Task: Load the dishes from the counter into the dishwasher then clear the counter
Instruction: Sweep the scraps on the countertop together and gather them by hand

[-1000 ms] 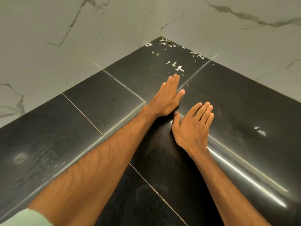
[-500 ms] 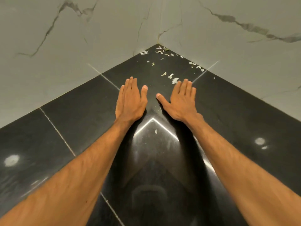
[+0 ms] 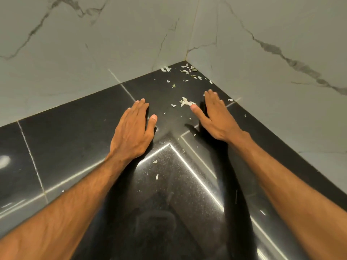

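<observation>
Both my hands lie flat on the black stone counter [image 3: 75, 139], fingers straight and pointing into its back corner. My left hand [image 3: 134, 131] rests palm down left of centre. My right hand [image 3: 216, 117] lies palm down to the right, thumb spread out beside a small heap of pale scraps [image 3: 185, 102]. More pale and green scraps [image 3: 185, 71] lie scattered in the corner beyond the fingertips, and a few flakes [image 3: 156, 177] sit nearer to me between my forearms. No dishes or dishwasher are in view.
White marble-look walls [image 3: 93, 53] rise on the left and right and meet at the corner. Pale grout lines cross the counter, and bright light strips reflect on its glossy surface.
Both hands have slid forward toward the corner and spread apart. The right hand now lies beside the scrap heap; the view has shifted closer to the corner.
</observation>
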The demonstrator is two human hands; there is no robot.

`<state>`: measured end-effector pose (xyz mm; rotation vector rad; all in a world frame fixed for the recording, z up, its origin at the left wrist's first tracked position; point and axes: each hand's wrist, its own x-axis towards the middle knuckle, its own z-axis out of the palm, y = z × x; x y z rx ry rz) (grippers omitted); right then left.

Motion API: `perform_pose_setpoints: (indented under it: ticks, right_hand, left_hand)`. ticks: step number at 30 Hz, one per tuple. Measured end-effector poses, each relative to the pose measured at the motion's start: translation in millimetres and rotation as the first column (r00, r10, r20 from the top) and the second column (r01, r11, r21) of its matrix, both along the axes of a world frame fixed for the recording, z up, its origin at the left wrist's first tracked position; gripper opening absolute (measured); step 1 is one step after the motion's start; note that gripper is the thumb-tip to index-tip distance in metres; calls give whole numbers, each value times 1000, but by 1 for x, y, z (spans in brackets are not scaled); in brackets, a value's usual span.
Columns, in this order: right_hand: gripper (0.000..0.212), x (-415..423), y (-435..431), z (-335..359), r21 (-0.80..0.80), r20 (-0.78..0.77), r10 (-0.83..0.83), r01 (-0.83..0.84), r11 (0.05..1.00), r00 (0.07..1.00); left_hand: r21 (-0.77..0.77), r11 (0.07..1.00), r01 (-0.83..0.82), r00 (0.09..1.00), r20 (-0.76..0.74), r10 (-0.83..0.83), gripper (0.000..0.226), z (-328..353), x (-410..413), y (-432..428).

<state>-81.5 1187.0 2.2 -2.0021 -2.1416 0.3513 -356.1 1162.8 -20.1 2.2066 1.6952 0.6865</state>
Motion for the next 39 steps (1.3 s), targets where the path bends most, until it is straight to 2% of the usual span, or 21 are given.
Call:
perform_pose_setpoints:
  ticks: [2, 5, 6, 8, 10, 13, 16, 19, 22, 24, 26, 28, 31, 34, 36, 39]
  right_hand:
    - [97, 12, 4, 2, 77, 9, -65, 64, 995, 998]
    - [102, 22, 10, -7, -45, 91, -192, 197, 979, 977]
    - [102, 19, 10, -9, -70, 98, -170, 177, 982, 981]
    - [99, 7, 7, -7, -73, 11, -75, 76, 994, 997]
    - [93, 5, -5, 0, 4, -52, -45, 45, 999, 998]
    - [92, 24, -28, -6, 85, 35, -216, 213, 973, 976]
    - [103, 29, -40, -13, -31, 92, -350, 354, 935, 932]
    - [106, 9, -26, -8, -79, 9, -260, 260, 962, 965]
    - [97, 2, -8, 2, -22, -87, -134, 132, 991, 987]
    - [92, 13, 0, 3, 38, -36, -204, 205, 978, 978]
    - [93, 18, -1, 0, -22, 10, -275, 275, 961, 961]
    - [97, 8, -9, -9, -68, 34, -193, 195, 978, 981]
    - [92, -4, -10, -5, -24, -102, -55, 53, 998, 993]
    - [88, 14, 2, 0, 118, -89, -205, 215, 970, 975]
    - [87, 17, 1, -1, 57, -68, -300, 304, 951, 951]
    - [94, -7, -8, -11, -20, 1, -192, 192, 981, 981]
  left_hand:
    - [-6, 1000, -6, 1000, 1, 6, 58, -1, -1, 0]
    - [-5, 1000, -11, 1000, -5, 11, 56, -1, 0, 0]
    - [-8, 1000, -13, 1000, -5, 13, 56, -1, 0, 0]
    - [-9, 1000, -14, 1000, -7, 14, 56, 0, 0, 0]
    - [-7, 1000, -13, 1000, -5, 13, 56, 0, 0, 0]
    - [-9, 1000, -19, 1000, -2, 19, 54, 0, 0, 0]
    - [-12, 1000, -16, 1000, -1, 16, 54, -1, 0, 0]
    - [-14, 1000, -13, 1000, 1, 13, 55, 0, 0, 0]
    - [-14, 1000, -14, 1000, 22, 14, 52, 4, 0, -1]
    - [-14, 1000, -15, 1000, 27, 15, 53, 4, 0, -1]
    - [-16, 1000, -12, 1000, 25, 12, 55, 4, 0, -2]
    - [-20, 1000, -11, 1000, 22, 12, 57, 4, 0, -1]
    - [-26, 1000, -13, 1000, 24, 14, 58, 5, 0, -1]
    - [-33, 999, -15, 1000, 17, 15, 58, 6, 1, -1]
    - [-35, 999, -20, 1000, 11, 20, 58, 6, 1, -1]
    - [-42, 999, -25, 1000, 7, 26, 57, 8, 2, -2]
